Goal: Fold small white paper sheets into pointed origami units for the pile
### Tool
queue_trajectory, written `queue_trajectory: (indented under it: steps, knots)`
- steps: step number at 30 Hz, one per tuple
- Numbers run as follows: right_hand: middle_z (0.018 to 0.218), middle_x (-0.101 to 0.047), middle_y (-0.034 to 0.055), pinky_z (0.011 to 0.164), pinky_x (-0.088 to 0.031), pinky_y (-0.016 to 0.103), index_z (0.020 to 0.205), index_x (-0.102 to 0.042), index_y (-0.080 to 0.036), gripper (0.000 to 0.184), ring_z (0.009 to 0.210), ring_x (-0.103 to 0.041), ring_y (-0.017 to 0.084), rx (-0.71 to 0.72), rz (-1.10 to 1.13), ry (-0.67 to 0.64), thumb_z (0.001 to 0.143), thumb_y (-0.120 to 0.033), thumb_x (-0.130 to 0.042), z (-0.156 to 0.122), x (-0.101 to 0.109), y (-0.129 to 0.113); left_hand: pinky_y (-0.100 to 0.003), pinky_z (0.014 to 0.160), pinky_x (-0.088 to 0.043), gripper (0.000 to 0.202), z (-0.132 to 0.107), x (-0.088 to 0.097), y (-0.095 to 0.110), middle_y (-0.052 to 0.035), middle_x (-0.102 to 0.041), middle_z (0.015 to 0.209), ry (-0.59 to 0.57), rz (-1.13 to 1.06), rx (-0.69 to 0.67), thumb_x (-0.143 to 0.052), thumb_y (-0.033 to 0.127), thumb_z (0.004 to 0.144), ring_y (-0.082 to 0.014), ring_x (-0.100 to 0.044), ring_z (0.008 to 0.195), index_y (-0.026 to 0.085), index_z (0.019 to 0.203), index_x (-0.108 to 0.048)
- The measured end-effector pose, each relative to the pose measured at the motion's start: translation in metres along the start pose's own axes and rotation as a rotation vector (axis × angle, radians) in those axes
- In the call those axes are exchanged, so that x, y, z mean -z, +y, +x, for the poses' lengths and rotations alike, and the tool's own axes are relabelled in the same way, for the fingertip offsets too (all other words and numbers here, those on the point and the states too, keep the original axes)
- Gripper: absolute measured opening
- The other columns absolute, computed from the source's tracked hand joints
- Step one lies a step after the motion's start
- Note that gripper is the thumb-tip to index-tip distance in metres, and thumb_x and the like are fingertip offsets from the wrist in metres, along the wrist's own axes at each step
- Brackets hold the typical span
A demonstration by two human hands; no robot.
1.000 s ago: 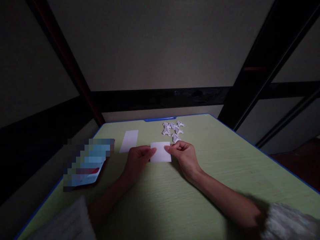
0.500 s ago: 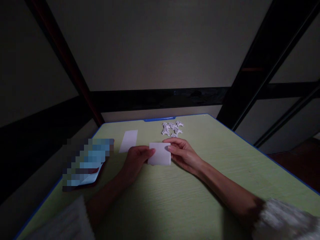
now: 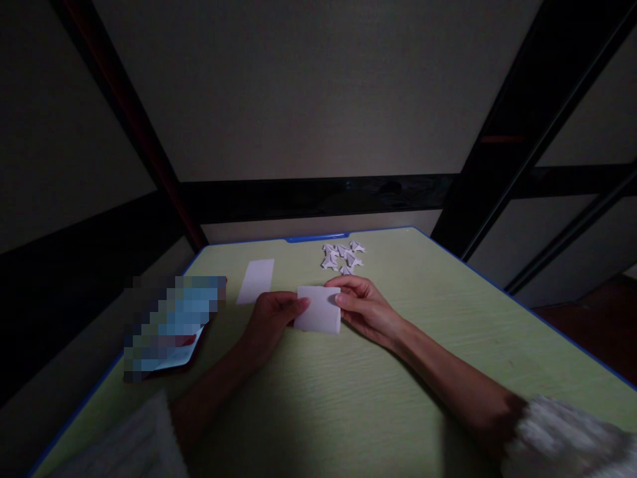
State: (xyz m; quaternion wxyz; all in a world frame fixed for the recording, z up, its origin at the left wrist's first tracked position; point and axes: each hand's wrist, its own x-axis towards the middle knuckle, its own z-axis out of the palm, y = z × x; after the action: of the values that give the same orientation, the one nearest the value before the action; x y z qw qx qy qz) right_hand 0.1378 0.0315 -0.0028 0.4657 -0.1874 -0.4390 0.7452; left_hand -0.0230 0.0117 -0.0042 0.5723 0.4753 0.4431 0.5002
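While reaching in over the near edge of the green table (image 3: 348, 411): fluffy pale sleeves (image 3: 567, 438) at the two near corners, forearms bare and angled inward to meet at mid-table. Left hand (image 3: 271, 318) curled, thumb and fingertips nipping the left edge of a small white paper (image 3: 318, 310). Right hand (image 3: 365, 309) mirroring it at the right edge, thumb on top, fingers tucked beneath, closed on the sheet. Held between the two, squarish and flat; lifted a touch or resting on the table, hard to say in this dim light. Gripped at opposite edges, most likely to keep it square for lining up. Nothing else in either hand.

Further out, toward the left edge: a blurred blue packet (image 3: 172, 325) lying on something red. Looks like a wrapper or pouch; contents impossible to make out. Just beyond the left hand, a narrow white strip (image 3: 255, 281) lying flat, apart from the held sheet, parked within easy reach. Beyond the right hand, close to the far edge, a little heap of folded white paper pieces (image 3: 342, 257), pointed and bunched together, loose on the bare top, out of the way of the hands. No tray, no box around them. At the far edge itself, a blue tab (image 3: 317, 237). Behind, dark beams (image 3: 308, 197) and a plain wall.
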Motion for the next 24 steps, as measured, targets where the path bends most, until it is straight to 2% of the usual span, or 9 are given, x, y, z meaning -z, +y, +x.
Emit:
queue_trajectory:
  steps: [12,19,22,24]
  knots:
    - [0.063,-0.062,-0.0035,0.052,-0.043,0.014,0.068,-0.065,-0.02,0.019,0.055,-0.054,0.004,0.012,-0.015,0.03,0.05,-0.019,-0.072,0.0,-0.0031,-0.0014,-0.017,0.041,-0.025,0.021,-0.0015,-0.004,0.0044,0.0057,-0.045,0.04,0.007,-0.003,0.02,-0.067,0.024,0.051,-0.0048,-0.035,0.041,0.012,0.043,-0.052]
    - [0.062,-0.06,-0.0037,0.054,-0.042,0.017,0.066,-0.065,-0.021,0.016,0.055,-0.052,0.004,0.04,-0.062,0.035,0.052,-0.022,-0.071,0.0007,-0.0034,-0.0019,-0.018,0.039,-0.02,0.028,-0.001,-0.0016,0.0018,0.0066,-0.038,0.039,0.008,0.113,-0.009,-0.064,0.028,0.054,-0.0042,-0.031,0.04,0.013,0.04,-0.044]
    - [0.074,-0.062,-0.0019,0.06,-0.043,0.022,0.075,-0.065,-0.023,0.021,0.06,-0.053,0.006,0.101,-0.123,0.071,0.055,-0.021,-0.069,0.0025,-0.0014,-0.0007,-0.018,0.039,-0.022,0.028,-0.0018,-0.0037,0.005,0.0067,-0.038,0.038,0.068,0.163,-0.022,-0.061,0.032,0.057,-0.0047,-0.031,0.039,0.013,0.042,-0.046]
    - [0.088,-0.06,-0.0004,0.068,-0.043,0.025,0.08,-0.064,-0.025,0.024,0.069,-0.054,0.008,0.19,-0.198,0.11,0.056,-0.02,-0.068,0.0036,0.0004,-0.0002,-0.018,0.04,-0.024,0.028,-0.0021,-0.0048,0.0081,0.0071,-0.037,0.037,0.126,0.191,-0.043,-0.06,0.032,0.057,-0.0048,-0.032,0.039,0.013,0.041,-0.047]
